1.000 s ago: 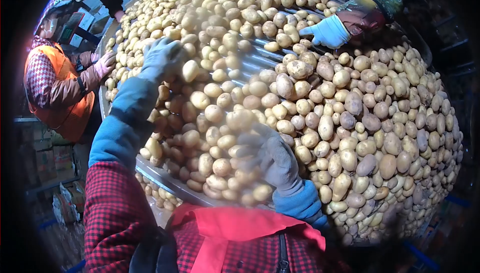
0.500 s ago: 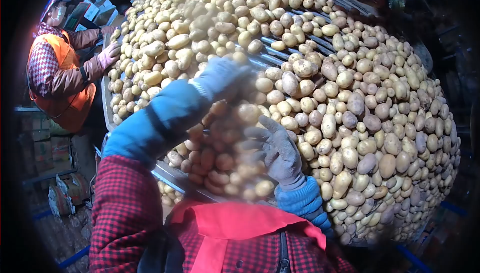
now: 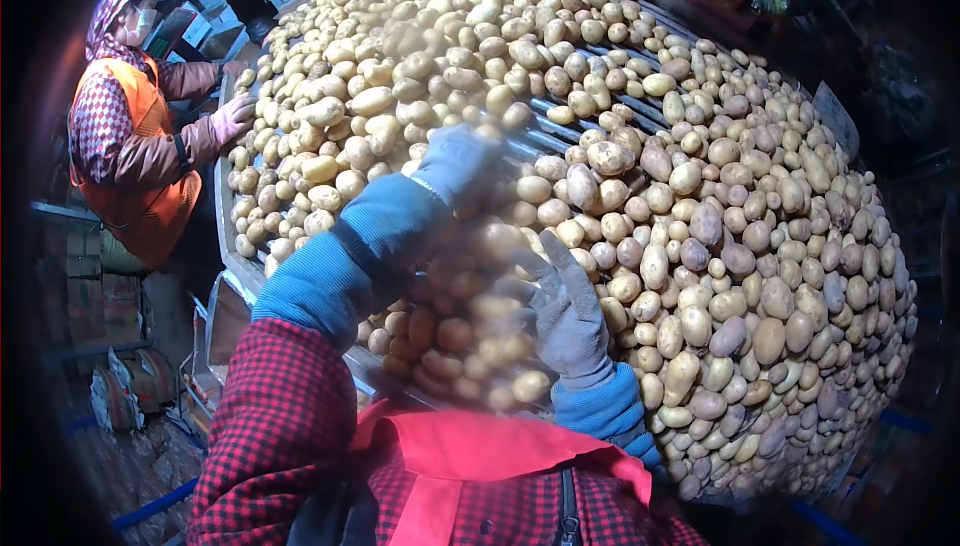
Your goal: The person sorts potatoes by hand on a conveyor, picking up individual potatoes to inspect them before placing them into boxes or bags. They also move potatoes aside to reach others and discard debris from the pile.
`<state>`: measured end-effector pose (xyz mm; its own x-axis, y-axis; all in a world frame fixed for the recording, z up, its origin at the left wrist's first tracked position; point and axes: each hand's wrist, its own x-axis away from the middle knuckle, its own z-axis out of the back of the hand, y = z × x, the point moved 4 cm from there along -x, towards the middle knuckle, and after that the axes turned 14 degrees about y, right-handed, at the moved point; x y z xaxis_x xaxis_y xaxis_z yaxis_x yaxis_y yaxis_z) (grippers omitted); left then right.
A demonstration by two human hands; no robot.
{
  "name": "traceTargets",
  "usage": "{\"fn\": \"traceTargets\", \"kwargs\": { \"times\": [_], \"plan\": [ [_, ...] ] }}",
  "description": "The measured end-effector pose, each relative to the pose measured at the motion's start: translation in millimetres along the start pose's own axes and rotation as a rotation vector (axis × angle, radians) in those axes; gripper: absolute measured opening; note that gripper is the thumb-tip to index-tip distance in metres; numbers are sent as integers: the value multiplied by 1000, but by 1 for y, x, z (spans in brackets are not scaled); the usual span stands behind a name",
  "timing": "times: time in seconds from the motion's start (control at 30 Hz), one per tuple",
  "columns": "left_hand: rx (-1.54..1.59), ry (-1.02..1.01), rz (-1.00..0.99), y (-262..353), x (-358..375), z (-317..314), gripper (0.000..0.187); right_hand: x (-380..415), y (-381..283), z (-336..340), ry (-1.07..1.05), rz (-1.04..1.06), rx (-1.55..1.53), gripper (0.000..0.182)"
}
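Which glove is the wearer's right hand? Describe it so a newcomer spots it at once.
Start at the big sorting table heaped with potatoes. At its near edge, above the red collar, a ribbed blue cuff leads up to the right hand. It is the only grey glove with fingers spread flat over the pile.

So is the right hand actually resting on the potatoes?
Touching. The head view shows the gloved right hand lying palm-down, fingers spread, flat on the potatoes, with no gap under it.
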<state>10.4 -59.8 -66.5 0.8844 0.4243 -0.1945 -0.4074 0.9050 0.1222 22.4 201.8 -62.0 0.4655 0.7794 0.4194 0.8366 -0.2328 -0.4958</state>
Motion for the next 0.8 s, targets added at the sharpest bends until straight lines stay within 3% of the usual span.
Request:
{"fn": "traceTargets", "kwargs": {
  "times": [0.07, 0.1, 0.13, 0.2, 0.23, 0.27, 0.33, 0.4, 0.43, 0.47, 0.53, 0.6, 0.67, 0.7, 0.73, 0.8],
  "plan": [
    [142, 176, 41, 9, 12, 26, 22, 1, -1, 0, 27, 1, 5, 63],
    [359, 271, 59, 2, 23, 27, 19, 1, -2, 1, 47, 5, 3, 62],
    [490, 358, -35, 14, 37, 49, 20, 2, -4, 0, 56, -5, -27, 61],
    [778, 231, -220, 43, 55, 90, 26, 5, -8, -7, 72, -45, -87, 59],
    [751, 191, -286, 50, 66, 91, 30, 5, -9, -12, 188, -99, -131, 57],
    [725, 156, -354, 54, 72, 91, 34, 6, -10, -13, 157, -35, 10, 58],
    [793, 135, -295, 45, 54, 83, 45, 11, -14, -12, 99, 105, 291, 58],
    [487, 305, -292, 34, 26, 67, 50, 6, -4, 6, 39, -79, -129, 56],
    [285, 258, -189, 32, 14, 53, 54, 6, -4, 6, 18, -133, -235, 55],
    [212, 188, -171, 27, 3, 38, 50, 6, -4, 5, -5, -189, -342, 54],
    [138, 147, -180, 22, 4, 14, 46, 5, -6, 4, -11, -151, -276, 54],
    [169, 319, -254, 27, 19, 19, 33, 2, -3, 14, -6, -112, -200, 55],
    [399, 202, -300, 23, 35, 28, 27, 8, -2, 8, 96, -133, -197, 55],
    [405, 209, -372, 18, 36, 35, 26, 7, -2, 7, 97, -120, -170, 55],
    [285, 107, -297, 17, 36, 44, 20, 5, -3, 7, 95, -105, -140, 54],
    [221, 442, -282, 4, 16, 48, 15, 4, -1, 9, 87, -85, -105, 55]
  ]
}}
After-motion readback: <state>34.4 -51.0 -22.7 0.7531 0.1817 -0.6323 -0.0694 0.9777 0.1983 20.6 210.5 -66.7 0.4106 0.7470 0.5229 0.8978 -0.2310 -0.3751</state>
